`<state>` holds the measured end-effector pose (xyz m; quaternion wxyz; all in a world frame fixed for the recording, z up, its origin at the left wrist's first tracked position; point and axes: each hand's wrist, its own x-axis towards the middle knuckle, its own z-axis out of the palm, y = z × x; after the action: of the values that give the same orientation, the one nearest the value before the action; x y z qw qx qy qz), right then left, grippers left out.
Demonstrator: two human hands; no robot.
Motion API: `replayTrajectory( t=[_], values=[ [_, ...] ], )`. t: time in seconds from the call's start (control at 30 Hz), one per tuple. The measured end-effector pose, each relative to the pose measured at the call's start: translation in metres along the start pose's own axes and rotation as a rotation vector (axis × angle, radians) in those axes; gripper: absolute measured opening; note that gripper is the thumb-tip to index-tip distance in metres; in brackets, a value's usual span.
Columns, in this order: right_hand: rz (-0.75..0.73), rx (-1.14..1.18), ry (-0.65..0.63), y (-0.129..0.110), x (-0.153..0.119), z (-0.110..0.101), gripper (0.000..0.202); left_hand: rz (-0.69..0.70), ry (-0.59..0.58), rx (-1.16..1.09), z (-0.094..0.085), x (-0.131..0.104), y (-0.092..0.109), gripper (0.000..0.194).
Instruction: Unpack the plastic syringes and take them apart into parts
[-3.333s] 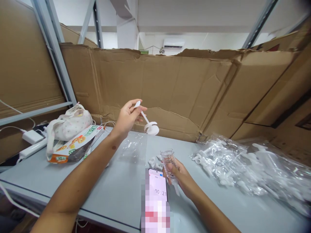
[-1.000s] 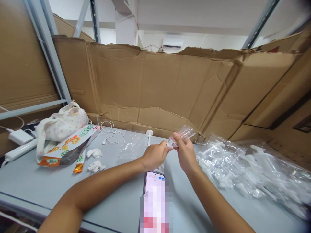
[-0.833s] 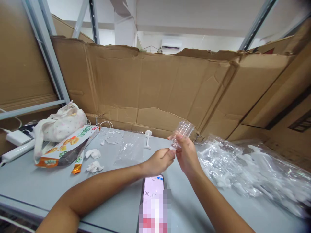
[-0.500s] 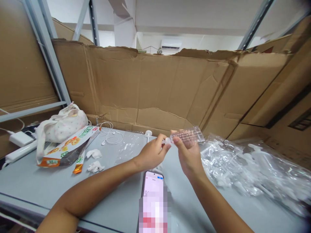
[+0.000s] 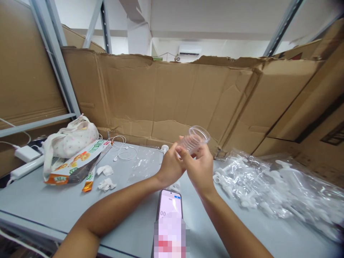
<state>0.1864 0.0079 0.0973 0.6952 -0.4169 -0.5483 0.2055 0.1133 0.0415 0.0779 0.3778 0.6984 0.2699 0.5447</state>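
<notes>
Between my hands is a clear plastic ribbed tube [image 5: 199, 133], tilted with its round, wide end up and to the right. My left hand [image 5: 172, 166] is closed around its lower end, where the fingers hide whatever part lies there. My right hand [image 5: 200, 168] grips the tube from the right, its thumb across the front and touching the left hand's fingers. Just behind my left hand, a white piece with a round disc head [image 5: 164, 147] stands on the grey table [image 5: 129, 211]. Small white parts [image 5: 174, 186] lie partly hidden below my hands.
Below my hands lies a phone [image 5: 170, 204], its screen lit. At right are clear bags [image 5: 249, 182] of white and clear plastic parts. Leftward are a flat clear bag [image 5: 145, 163], earphones [image 5: 126, 152], crumpled tissues [image 5: 106, 184], a snack box [image 5: 72, 168] and a cloth bag [image 5: 76, 134]. Cardboard [image 5: 172, 96] walls the back.
The tube has swung from lying nearly level, pointing right, to tilted upward with its round end showing. My right hand has come left, against my left hand; the white end piece is now hidden.
</notes>
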Motion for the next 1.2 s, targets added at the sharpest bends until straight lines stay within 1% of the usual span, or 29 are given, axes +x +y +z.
replayTrajectory(
  t=[0.07,0.13,0.2,0.27,0.4,0.43,0.47,0.5,0.57,0.6,0.63,0.67,0.7,0.73,0.77,0.8,0.83,0.87,0.9,0.97,1.03,1.1,1.2],
  values=[
    [-0.038,-0.029,-0.037,-0.005,0.003,0.001,0.039,0.055,-0.02,-0.09,0.001,0.005,0.003,0.016],
    [-0.069,-0.028,-0.104,-0.008,0.007,-0.001,0.039,0.059,-0.048,-0.139,0.001,0.007,0.005,0.01],
    [-0.081,-0.016,-0.199,-0.009,0.011,-0.006,0.039,-0.004,-0.062,-0.155,0.001,0.007,0.005,0.007],
    [-0.064,0.0,-0.3,-0.009,0.016,-0.014,0.04,-0.098,-0.091,-0.164,0.001,0.003,0.006,0.007],
    [0.015,0.11,-0.512,-0.011,0.025,-0.035,0.043,-0.274,-0.261,-0.192,-0.001,-0.006,0.013,0.009],
    [0.024,0.15,-0.587,-0.012,0.027,-0.041,0.044,-0.303,-0.329,-0.203,-0.002,-0.008,0.016,0.012],
    [0.025,0.186,-0.671,-0.014,0.028,-0.046,0.045,-0.32,-0.432,-0.217,-0.003,-0.009,0.019,0.016],
    [0.016,0.22,-0.764,-0.016,0.029,-0.051,0.048,-0.318,-0.576,-0.232,-0.005,-0.01,0.023,0.021],
    [-0.019,0.275,-0.952,-0.021,0.029,-0.058,0.054,-0.255,-0.924,-0.252,-0.008,-0.011,0.03,0.031],
    [-0.034,0.289,-1.004,-0.024,0.028,-0.061,0.056,-0.21,-1.04,-0.255,-0.009,-0.011,0.033,0.033],
    [-0.046,0.282,-1.01,-0.026,0.027,-0.062,0.055,-0.171,-1.065,-0.258,-0.009,-0.01,0.035,0.032],
    [-0.055,0.253,-0.964,-0.027,0.026,-0.061,0.053,-0.146,-0.989,-0.263,-0.009,-0.009,0.035,0.027],
    [-0.06,0.202,-0.876,-0.028,0.025,-0.06,0.049,-0.134,-0.838,-0.268,-0.009,-0.007,0.035,0.02],
    [-0.066,0.134,-0.757,-0.028,0.024,-0.056,0.046,-0.126,-0.65,-0.261,-0.008,-0.005,0.033,0.016],
    [-0.079,0.057,-0.63,-0.027,0.023,-0.052,0.044,-0.114,-0.465,-0.237,-0.008,-0.003,0.03,0.014],
    [-0.101,-0.016,-0.516,-0.025,0.021,-0.046,0.044,-0.091,-0.311,-0.194,-0.008,0.0,0.026,0.015],
    [-0.134,-0.08,-0.411,-0.022,0.02,-0.04,0.045,-0.063,-0.186,-0.136,-0.008,0.003,0.022,0.016],
    [-0.181,-0.138,-0.313,-0.018,0.017,-0.033,0.045,-0.031,-0.088,-0.074,-0.009,0.006,0.018,0.018],
    [-0.231,-0.191,-0.22,-0.015,0.014,-0.026,0.043,0.004,-0.017,-0.018,-0.01,0.008,0.014,0.019],
    [-0.316,-0.266,-0.097,-0.01,0.008,-0.014,0.04,0.073,0.066,0.039,-0.013,0.01,0.009,0.02],
    [-0.35,-0.291,-0.069,-0.007,0.002,-0.007,0.041,0.129,0.072,0.026,-0.017,0.01,0.006,0.014],
    [-0.336,-0.288,-0.084,-0.007,-0.001,-0.005,0.043,0.138,0.041,-0.017,-0.018,0.008,0.003,0.011],
    [-0.274,-0.255,-0.132,-0.01,-0.001,-0.008,0.041,0.082,-0.065,-0.087,-0.014,0.007,-0.003,0.014]
  ],
)
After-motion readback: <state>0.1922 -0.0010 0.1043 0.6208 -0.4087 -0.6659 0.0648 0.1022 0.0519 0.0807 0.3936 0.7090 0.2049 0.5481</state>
